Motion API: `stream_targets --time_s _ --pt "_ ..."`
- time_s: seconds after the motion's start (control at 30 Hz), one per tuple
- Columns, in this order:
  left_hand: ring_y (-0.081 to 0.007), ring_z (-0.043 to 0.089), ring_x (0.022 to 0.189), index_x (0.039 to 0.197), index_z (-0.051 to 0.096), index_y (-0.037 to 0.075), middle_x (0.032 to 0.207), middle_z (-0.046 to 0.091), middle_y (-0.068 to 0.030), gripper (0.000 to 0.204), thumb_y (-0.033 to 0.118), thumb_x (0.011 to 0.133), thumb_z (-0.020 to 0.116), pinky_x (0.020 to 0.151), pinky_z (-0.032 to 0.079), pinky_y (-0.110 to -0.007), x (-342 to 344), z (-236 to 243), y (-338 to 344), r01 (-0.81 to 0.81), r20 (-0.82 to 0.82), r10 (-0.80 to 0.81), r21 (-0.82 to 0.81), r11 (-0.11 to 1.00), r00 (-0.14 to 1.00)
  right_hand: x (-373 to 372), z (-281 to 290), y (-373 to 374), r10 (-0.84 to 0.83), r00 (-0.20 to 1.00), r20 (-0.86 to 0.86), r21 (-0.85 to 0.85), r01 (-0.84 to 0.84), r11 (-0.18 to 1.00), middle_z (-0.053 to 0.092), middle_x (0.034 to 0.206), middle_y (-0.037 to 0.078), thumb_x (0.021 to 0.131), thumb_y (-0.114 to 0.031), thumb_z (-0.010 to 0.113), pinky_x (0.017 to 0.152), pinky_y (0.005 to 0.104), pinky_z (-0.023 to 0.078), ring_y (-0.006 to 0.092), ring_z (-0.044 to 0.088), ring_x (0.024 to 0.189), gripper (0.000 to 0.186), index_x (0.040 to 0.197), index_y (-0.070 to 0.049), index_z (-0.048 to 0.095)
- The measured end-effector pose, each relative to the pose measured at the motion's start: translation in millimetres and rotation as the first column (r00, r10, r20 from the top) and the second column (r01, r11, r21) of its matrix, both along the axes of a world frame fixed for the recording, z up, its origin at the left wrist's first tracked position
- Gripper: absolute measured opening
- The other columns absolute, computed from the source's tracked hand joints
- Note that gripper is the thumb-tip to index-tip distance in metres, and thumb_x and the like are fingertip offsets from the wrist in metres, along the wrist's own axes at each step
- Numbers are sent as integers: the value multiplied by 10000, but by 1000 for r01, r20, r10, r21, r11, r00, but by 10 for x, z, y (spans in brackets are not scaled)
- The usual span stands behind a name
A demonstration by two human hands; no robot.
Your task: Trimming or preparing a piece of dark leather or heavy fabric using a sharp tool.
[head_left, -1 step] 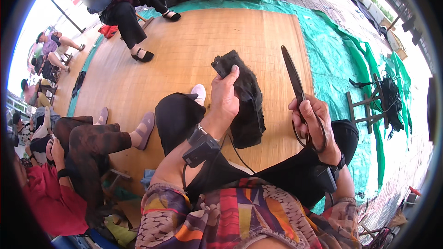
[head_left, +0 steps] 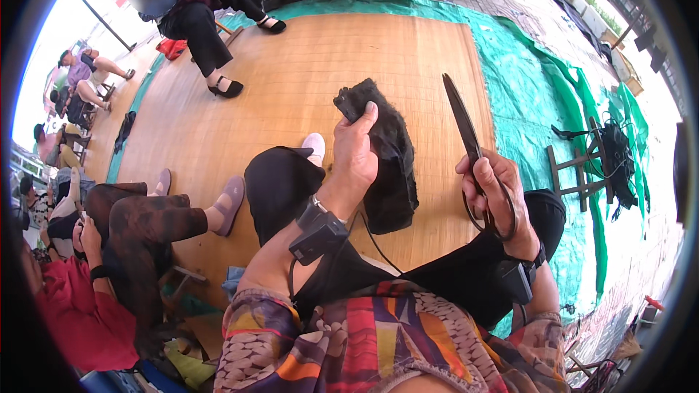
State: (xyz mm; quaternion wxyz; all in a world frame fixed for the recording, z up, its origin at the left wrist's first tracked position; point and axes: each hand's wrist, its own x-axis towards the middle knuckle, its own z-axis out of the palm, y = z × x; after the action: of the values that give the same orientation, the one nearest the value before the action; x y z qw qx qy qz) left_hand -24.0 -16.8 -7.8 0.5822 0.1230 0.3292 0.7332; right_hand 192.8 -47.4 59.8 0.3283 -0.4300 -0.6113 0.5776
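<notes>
My left hand [head_left: 354, 153] grips a piece of black fabric [head_left: 392, 167] near its upper end, the thumb pressed on top. The fabric has a fuzzy, frayed surface and hangs down to the right of my wrist. My right hand [head_left: 504, 200] is closed around the handles of a pair of large dark scissors [head_left: 461, 113]. Their blades point up and away from me and look closed together. The scissors and the fabric are apart. My fingers partly hide the handle loops.
A tan mat [head_left: 306, 65] lies over a green tarp [head_left: 520, 124]. At right, black cords and cloth hang on a wooden stool [head_left: 579, 175]. A person in red [head_left: 84, 313] sits close on my left; another in black trousers [head_left: 195, 40] sits at the far left.
</notes>
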Motion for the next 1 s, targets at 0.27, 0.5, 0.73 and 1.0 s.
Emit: stream_targets --time_s 0.27,0.5,0.73,1.0 --pt "-160 602 798 909 596 51 872 623 -33 87 111 847 607 748 496 -303 76 77 -70 37 -32 -36 22 999 999 -155 -160 -41 173 937 305 -51 -166 985 482 546 4 847 -561 491 427 231 342 65 441 483 568 698 -15 531" --pt "-169 600 810 925 593 43 881 622 -36 100 114 856 591 762 491 -312 6 53 -20 6 -12 -6 -12 1000 1000 -102 -31 -43 -22 999 -31 33 23 999 470 542 -19 873 -493 503 411 183 311 29 406 457 479 791 -25 566" --pt "-161 601 808 917 601 49 883 629 -34 94 113 848 602 758 490 -306 20 68 -41 -14 -3 14 4 1000 1000 -126 -104 -24 182 962 202 -19 -182 983 479 554 -7 856 -529 505 449 220 343 59 433 497 525 750 -17 555" --pt "-172 603 814 939 591 45 886 628 -39 120 120 847 608 771 495 -319 70 130 -74 95 -3 -95 13 995 996 -155 -177 -21 144 960 241 -38 -139 990 469 542 -7 847 -546 505 439 212 333 55 424 488 546 749 -12 563"
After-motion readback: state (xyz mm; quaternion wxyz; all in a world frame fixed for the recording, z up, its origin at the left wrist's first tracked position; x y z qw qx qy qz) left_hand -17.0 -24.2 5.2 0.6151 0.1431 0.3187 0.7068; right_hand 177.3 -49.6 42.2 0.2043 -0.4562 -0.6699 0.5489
